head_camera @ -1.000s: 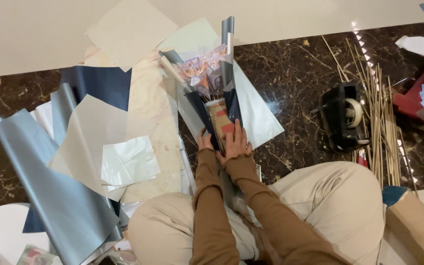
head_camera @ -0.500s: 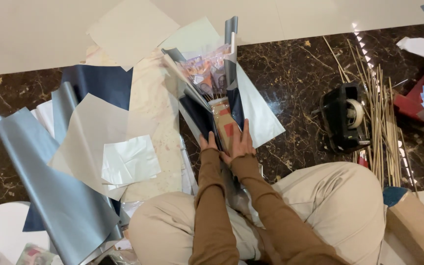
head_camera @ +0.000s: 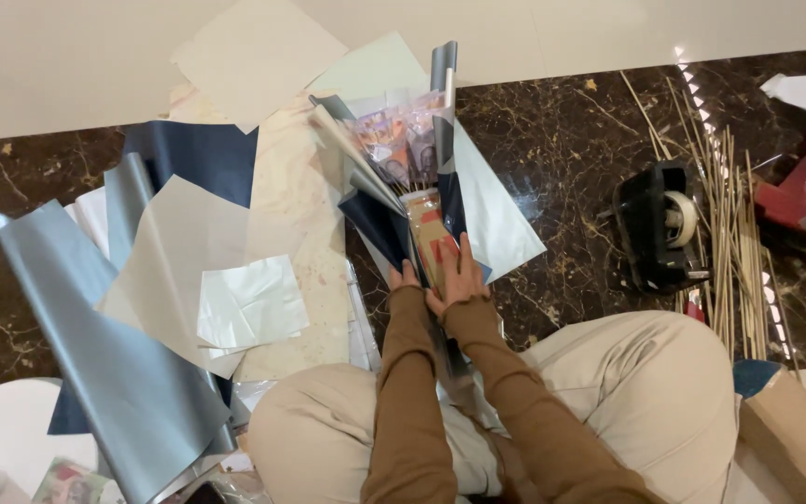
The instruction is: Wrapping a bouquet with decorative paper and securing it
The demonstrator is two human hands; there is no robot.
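The 2 hands sit side by side at the narrow lower end of a wrapped bouquet (head_camera: 412,177), just above the person's lap. The left hand (head_camera: 404,277) is mostly hidden behind the wrapping, with only the knuckles showing, curled round the left edge of the bundle. The right hand (head_camera: 462,276) lies flatter, fingers stretched upward along the front of the bundle and closed against its stem, so both hands are gripping the bouquet between them. The bouquet points away from the person, fanning out wider at its far end, where folded printed paper pieces in pink and grey are packed together inside layers of dark blue, silver and pale wrapping sheets. It rests over the dark marble floor (head_camera: 562,131), on top of a spread of loose wrapping sheets (head_camera: 188,271) in grey, cream, white and navy lying to the left. To the right, well apart from the hands, stands a black tape dispenser (head_camera: 657,227), and just beside it lies a loose bundle of thin wooden sticks (head_camera: 734,215). The person sits cross-legged in beige trousers (head_camera: 646,392) and brown sleeves.
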